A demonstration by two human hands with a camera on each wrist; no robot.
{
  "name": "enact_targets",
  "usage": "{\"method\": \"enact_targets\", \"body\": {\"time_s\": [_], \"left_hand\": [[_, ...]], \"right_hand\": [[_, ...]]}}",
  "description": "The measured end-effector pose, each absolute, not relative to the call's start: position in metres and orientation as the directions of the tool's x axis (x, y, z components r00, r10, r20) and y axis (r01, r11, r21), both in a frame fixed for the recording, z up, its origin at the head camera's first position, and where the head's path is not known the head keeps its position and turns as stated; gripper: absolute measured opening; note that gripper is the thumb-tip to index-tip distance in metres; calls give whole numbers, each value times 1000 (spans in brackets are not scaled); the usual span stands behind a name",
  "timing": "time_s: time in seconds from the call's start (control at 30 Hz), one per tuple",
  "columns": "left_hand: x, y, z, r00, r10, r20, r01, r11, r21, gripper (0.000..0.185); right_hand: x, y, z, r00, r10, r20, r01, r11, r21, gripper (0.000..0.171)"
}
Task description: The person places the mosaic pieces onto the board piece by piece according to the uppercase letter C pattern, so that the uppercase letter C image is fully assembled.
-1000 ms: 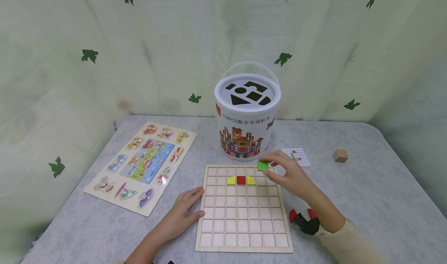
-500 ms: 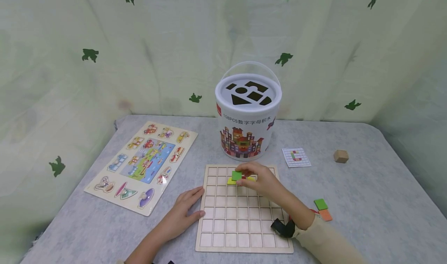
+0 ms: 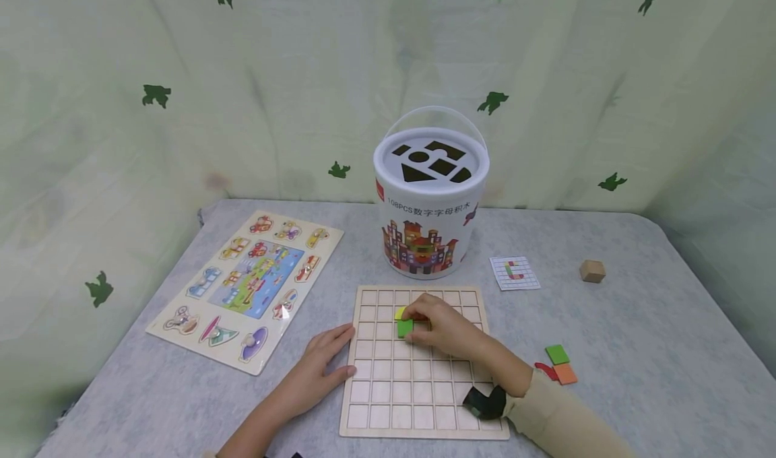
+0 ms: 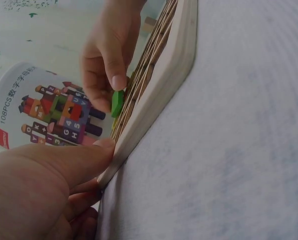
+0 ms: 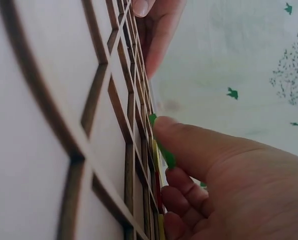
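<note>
- Over the grid board (image 3: 424,404), my right hand (image 3: 442,330) is pinching the green tile (image 3: 405,328), tilted above a cell under the yellow piece (image 3: 400,313).
- My left hand (image 3: 318,364) is lying flat, bracing the board's edge.
- Next, I judge, it needs levelling and seating.

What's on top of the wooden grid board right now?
A yellow piece and the green square tile pinched by the right hand. That hand covers the cells beneath it.

The head camera is looking forward and down over the whole counter (image 3: 636,323), while both wrist cameras are skimming low and very close along the wooden grid board (image 4: 173,65), sharing its green tile (image 5: 166,152).
</note>
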State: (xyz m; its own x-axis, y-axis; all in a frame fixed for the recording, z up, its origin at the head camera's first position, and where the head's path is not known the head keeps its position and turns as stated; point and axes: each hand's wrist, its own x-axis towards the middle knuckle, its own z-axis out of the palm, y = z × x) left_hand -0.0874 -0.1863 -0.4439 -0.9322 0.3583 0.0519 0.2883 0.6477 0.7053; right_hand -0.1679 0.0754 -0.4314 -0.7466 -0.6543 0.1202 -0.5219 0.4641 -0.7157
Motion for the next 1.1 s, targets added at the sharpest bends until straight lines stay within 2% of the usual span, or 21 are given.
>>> {"method": "enact_targets", "body": {"time_s": [0.2,0.87,1.1], "left_hand": [[-87,-187,-444,-934,355,50,284,646,708,63],[-88,-186,-444,-930,364,60,297,644,705,63],[-88,-187,-444,-932,358,53,289,649,704,63]], "right_hand": [[-167,75,-431,-744,-658,118,-549,500,-670,25],[-166,74,-432,-748,-653,116,-548,510,-663,20],[-165,77,-426,-759,-648,65,-486,497,-719,37]]}}
